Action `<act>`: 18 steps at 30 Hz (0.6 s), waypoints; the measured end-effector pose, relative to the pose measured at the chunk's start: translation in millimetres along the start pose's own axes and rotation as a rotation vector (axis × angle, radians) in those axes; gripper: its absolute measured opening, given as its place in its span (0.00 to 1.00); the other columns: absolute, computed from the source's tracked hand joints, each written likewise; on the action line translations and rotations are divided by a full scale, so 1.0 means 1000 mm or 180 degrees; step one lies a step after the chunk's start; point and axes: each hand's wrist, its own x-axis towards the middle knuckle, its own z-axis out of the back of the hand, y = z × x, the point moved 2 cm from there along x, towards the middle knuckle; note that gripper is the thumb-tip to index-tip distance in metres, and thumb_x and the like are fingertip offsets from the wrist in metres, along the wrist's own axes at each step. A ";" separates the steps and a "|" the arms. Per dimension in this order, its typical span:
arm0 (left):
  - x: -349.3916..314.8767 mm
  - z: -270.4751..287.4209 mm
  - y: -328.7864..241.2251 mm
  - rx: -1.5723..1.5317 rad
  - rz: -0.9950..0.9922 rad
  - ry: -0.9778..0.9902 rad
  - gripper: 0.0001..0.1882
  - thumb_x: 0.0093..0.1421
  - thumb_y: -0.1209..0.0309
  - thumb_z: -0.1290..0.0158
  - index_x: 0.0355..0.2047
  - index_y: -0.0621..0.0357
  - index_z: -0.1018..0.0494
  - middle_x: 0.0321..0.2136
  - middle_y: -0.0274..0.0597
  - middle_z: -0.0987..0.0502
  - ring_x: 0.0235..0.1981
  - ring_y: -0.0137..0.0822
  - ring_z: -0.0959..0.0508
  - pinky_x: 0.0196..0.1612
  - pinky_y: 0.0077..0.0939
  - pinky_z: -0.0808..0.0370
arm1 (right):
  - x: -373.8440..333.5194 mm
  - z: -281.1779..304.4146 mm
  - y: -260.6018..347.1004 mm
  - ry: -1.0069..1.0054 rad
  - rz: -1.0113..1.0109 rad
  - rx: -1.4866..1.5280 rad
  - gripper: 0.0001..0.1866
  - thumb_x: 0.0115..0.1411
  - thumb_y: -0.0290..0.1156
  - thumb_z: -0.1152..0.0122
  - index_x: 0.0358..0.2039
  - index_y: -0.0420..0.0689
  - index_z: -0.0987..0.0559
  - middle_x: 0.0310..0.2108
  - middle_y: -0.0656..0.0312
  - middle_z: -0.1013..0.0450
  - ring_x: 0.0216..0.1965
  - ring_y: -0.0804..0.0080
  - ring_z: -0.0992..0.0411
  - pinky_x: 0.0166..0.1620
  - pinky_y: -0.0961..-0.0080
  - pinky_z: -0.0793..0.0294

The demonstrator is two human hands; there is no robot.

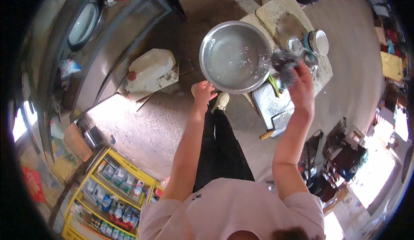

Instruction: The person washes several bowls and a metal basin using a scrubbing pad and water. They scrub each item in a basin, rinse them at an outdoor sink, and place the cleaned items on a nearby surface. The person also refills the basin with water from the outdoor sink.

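A wide metal basin (236, 89) with water in it stands in front of me. My left hand (203, 94) is by its near-left rim, fingers apart and holding nothing; whether it touches the rim I cannot tell. At the basin's right edge my right hand (303, 84) grips a dark, bunched, glistening thing (284, 65), blurred and of unclear kind. Below that hand lies a pale cutting board (264, 98) with green stalks (274, 86) and a cleaver (282, 118) with a wooden handle. A metal ladle (310, 60) rests just right of the dark thing.
White bowls (320, 42) stand on the worn board (325, 69) to the right. At left, a whitish plastic jug (151, 65) lies on its side. A yellow shelf rack (125, 158) with packaged goods is at the lower left; a dark-framed cabinet (142, 20) stands upper left.
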 end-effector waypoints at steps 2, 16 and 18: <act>-0.005 0.003 0.002 0.0865 -0.0555 -0.0048 0.14 0.56 0.68 0.48 0.38 0.67 0.31 0.39 0.47 0.28 0.36 0.37 0.24 0.37 0.35 0.23 | -0.002 -0.003 0.018 0.0123 0.0183 0.0163 0.17 0.60 0.22 0.53 0.50 0.33 0.34 0.45 0.58 0.31 0.47 0.72 0.32 0.50 0.77 0.35; -0.286 -0.140 -0.200 0.4238 -0.2847 0.3024 0.04 0.39 0.74 0.47 0.14 0.62 0.26 0.16 0.52 0.26 0.21 0.48 0.23 0.25 0.38 0.26 | 0.050 0.003 -0.207 -0.0691 0.0368 -0.3323 0.09 0.52 0.30 0.47 0.33 0.39 0.26 0.30 0.44 0.28 0.35 0.43 0.30 0.38 0.56 0.32; -0.296 -0.148 -0.205 0.4151 -0.2927 0.3309 0.04 0.39 0.74 0.47 0.15 0.62 0.26 0.16 0.52 0.26 0.22 0.48 0.23 0.26 0.38 0.26 | 0.062 0.002 -0.199 0.0021 0.0355 -0.3365 0.13 0.52 0.31 0.45 0.36 0.38 0.26 0.31 0.45 0.27 0.35 0.48 0.28 0.39 0.61 0.31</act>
